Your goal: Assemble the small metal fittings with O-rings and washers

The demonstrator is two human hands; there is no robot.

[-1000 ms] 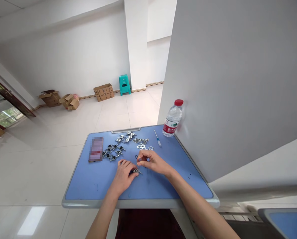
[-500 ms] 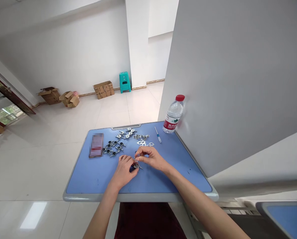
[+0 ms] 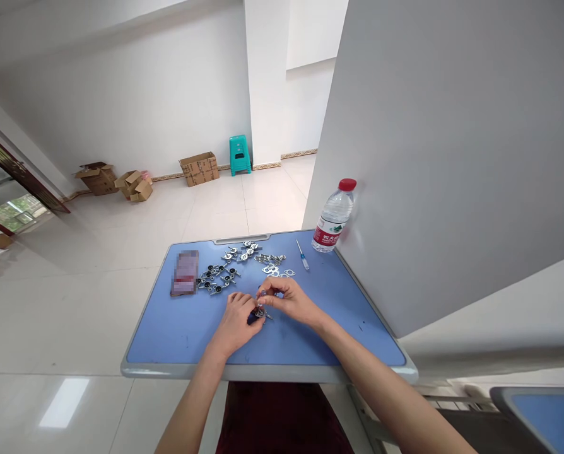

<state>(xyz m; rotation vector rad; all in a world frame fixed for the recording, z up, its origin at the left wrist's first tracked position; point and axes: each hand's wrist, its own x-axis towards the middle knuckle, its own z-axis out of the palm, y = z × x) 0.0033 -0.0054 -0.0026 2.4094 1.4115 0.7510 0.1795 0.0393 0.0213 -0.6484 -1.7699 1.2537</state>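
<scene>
On the counter (image 3: 178,337), the left hand (image 3: 237,320) pinches the metal part (image 3: 261,313) between thumb and fingers; a firm, low grip suits it, since its thin stem looks apt to let it roll. The right hand (image 3: 292,304) has thumb and forefinger pressed together right over the metal part, on something too small to tell, and does best with light, square fingertip moves, clear of the plates (image 3: 289,273) and screwdriver (image 3: 303,260) beyond the metal part.

blue desktop (image 3: 168,334), red bottle cap (image 3: 347,185), teal stool (image 3: 240,155)
</scene>
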